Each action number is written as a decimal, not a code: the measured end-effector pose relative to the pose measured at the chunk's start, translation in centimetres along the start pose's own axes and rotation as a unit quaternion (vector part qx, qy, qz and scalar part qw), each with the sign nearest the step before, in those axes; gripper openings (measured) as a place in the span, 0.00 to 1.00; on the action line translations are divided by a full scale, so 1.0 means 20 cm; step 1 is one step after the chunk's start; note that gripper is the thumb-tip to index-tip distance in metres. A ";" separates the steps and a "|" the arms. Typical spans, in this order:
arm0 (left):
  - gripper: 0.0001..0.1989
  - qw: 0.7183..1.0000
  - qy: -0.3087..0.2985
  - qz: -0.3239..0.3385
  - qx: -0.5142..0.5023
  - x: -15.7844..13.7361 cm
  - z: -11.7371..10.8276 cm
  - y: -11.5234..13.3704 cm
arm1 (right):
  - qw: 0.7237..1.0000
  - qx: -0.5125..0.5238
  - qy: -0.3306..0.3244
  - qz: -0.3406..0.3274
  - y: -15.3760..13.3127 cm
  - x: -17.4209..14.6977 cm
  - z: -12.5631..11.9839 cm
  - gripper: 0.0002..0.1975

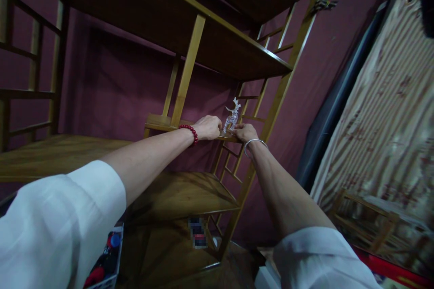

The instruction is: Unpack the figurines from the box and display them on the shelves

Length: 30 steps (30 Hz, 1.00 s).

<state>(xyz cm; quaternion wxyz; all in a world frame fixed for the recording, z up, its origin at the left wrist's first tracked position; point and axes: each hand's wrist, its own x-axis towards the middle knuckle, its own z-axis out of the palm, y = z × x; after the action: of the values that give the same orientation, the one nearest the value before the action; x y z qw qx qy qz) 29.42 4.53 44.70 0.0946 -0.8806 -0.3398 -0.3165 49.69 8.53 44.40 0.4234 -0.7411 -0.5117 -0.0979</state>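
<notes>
a clear deer figurine (232, 118) stands upright near the right end of the short shelf (158, 120), antlers up, with my two hands on either side of it. my left hand (208, 127) is at the front of the short shelf, to the left of the deer figurine; its fingers are curled in and mostly hidden behind my knuckles, so i can't tell how far apart they are or whether they have hold of anything. my right hand (247, 132) is at the right end of the short shelf, fingers bent and close together, their tips by the deer figurine's lower legs; i can't tell if they grip it or only rest beside it.

a red bead bracelet (191, 132) circles my left wrist, a silver bangle (251, 143) my right. a wooden post (188, 70) rises from the short shelf to the upper shelf (217, 49) above. left of the short shelf and lower is a long shelf (50, 151); below it is another board (193, 192). behind it is a dark reddish wall (132, 86), and well to its right hangs a striped curtain (379, 113).
</notes>
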 end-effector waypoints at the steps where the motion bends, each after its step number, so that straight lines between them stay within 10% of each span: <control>1: 0.16 1.000 -0.003 -0.006 0.001 0.00 0.00 0.00 | 1.000 -0.003 -0.003 -0.002 0.00 0.00 0.00 0.15; 30: 0.14 1.000 0.020 0.013 0.009 0.00 0.04 -0.01 | 1.000 0.006 -0.003 -0.015 0.01 -0.02 -0.02 0.13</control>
<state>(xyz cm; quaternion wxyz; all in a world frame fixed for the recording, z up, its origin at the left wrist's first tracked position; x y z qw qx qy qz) 29.77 4.94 44.03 0.1138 -0.8777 -0.3290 -0.3294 49.75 7.91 44.22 0.4247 -0.7310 -0.5249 -0.0988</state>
